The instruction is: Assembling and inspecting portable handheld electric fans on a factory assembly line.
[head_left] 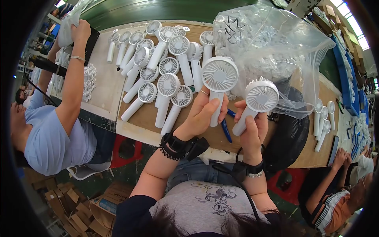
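My left hand [204, 112] is closed round the handle of a white handheld fan [220, 75], its round grille turned up toward me. Close by on the right, my right hand [252, 127] grips a second white handheld fan [261, 96] by its handle, tilted with the head to the upper right. The two fans are held apart above the workbench [185, 136]. Beneath and between them lies a blue-handled tool [226, 130], partly covered by my hands. To the left, several more white fans [168, 85] lie in a loose pile.
A large clear plastic bag [272, 43] of small white parts stands behind my hands. Right of me sits a black mesh bag [290, 132], with several fans [323, 118] beyond it. Co-workers sit at left [59, 134] and right [335, 201]. Cardboard boxes [106, 205] lie on the floor.
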`<action>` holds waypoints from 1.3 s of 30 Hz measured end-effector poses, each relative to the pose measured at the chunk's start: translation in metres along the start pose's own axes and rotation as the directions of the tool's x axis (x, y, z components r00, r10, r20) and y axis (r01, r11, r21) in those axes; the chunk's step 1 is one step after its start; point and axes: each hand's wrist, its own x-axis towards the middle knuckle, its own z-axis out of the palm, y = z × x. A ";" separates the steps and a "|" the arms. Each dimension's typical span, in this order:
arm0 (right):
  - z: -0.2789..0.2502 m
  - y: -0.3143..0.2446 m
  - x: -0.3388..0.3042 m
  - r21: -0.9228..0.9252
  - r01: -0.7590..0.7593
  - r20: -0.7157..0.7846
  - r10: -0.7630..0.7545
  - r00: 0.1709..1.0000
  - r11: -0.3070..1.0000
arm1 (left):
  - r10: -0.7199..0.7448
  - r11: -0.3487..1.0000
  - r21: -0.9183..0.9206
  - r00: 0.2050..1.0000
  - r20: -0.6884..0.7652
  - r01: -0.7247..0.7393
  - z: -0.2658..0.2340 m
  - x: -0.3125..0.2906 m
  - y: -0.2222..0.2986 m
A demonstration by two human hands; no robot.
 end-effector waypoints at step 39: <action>0.057 0.004 -0.020 -0.074 0.201 0.071 -0.196 0.978 0.977 | 0.352 0.724 0.665 0.927 -0.132 -0.181 0.031 -0.047 0.000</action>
